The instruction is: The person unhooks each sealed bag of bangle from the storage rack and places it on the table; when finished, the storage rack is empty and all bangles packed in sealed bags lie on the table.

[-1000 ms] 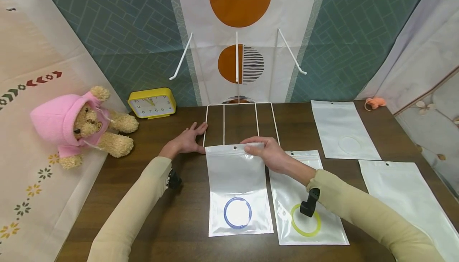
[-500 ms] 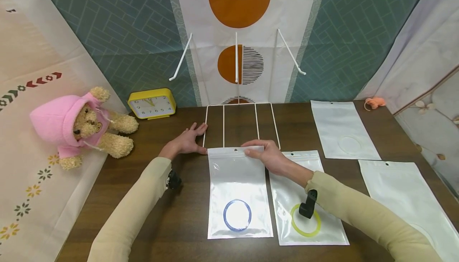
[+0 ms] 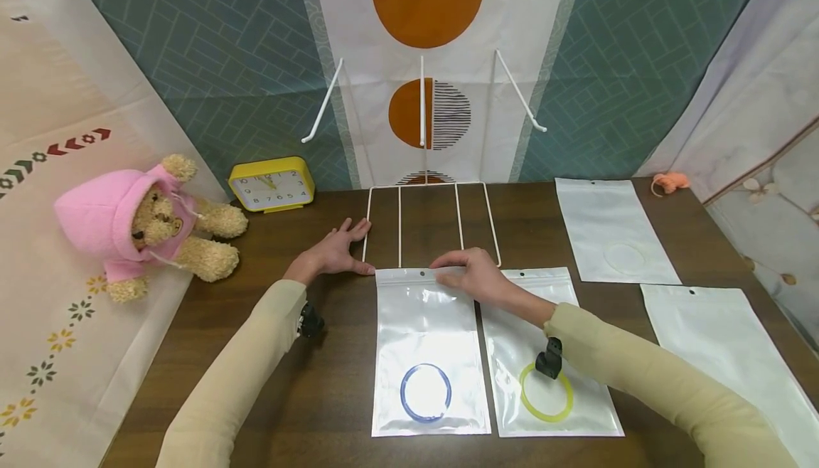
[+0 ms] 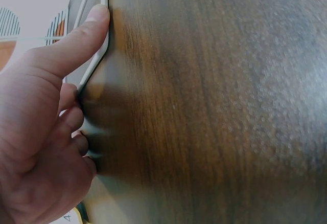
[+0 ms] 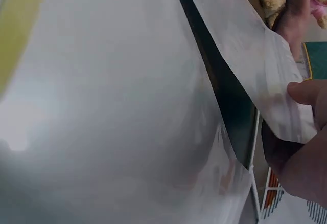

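My right hand pinches the top right of a silvery zip bag, thumb on its front near the zip strip. A blue ring shows in its lower half. The bag lies lengthwise before me, its top edge close to the front of a white wire rack. At the rack's front left corner my left hand rests with fingers spread, its thumb along the wire in the left wrist view. Under my right forearm lies a second zip bag with a yellow ring.
Two more silvery bags, one farther back and one nearer, lie to the right. White hooks project above the rack's base. A yellow clock, a teddy bear in pink and an orange trinket stand around the table.
The blue-ring bag has come slightly toward me and lies flatter, my right hand lowering with it. My left hand has stayed at the rack's corner.
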Motion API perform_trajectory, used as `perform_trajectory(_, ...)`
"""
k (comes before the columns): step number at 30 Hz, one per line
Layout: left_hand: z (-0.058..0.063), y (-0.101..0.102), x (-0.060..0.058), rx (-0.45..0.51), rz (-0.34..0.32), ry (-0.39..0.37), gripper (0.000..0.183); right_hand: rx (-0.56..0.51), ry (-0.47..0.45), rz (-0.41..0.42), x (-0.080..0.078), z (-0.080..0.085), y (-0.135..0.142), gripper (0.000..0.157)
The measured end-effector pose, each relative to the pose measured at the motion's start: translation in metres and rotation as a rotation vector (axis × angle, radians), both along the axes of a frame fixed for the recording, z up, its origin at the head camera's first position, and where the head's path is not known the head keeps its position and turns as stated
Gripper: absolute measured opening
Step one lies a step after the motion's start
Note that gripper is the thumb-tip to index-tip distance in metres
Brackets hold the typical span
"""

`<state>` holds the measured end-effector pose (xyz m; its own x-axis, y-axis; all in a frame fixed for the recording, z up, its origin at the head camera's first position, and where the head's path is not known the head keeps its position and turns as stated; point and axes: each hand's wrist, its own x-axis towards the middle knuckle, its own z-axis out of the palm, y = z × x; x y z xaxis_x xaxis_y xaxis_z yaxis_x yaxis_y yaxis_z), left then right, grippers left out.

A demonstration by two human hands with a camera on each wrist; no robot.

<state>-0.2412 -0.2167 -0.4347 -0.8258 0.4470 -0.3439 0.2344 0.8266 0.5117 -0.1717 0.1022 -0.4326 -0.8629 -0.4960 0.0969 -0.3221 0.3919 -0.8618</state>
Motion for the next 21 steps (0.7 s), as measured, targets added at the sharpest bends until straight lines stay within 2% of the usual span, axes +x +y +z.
perform_trajectory(4, 0.000, 0.000, -0.001, 0.002, -0.001, -0.001, 0.106, 0.120, 0.192, 0.075, -0.003, 0.000, 0.000, 0.023)
perform_trajectory(9, 0.000, 0.000, -0.001, 0.013, -0.011, 0.000, 0.105, 0.267, 0.375, 0.125, -0.005, -0.001, -0.001, 0.025)
perform_trajectory(14, 0.001, -0.001, -0.001, 0.023, -0.012, -0.001, 0.105, 0.385, 0.473, 0.130, -0.004, -0.001, -0.006, 0.026)
perform_trajectory(21, 0.002, 0.000, 0.000, 0.018, -0.005, -0.009, 0.105, 0.457, 0.550, 0.124, -0.004, -0.001, -0.013, 0.024)
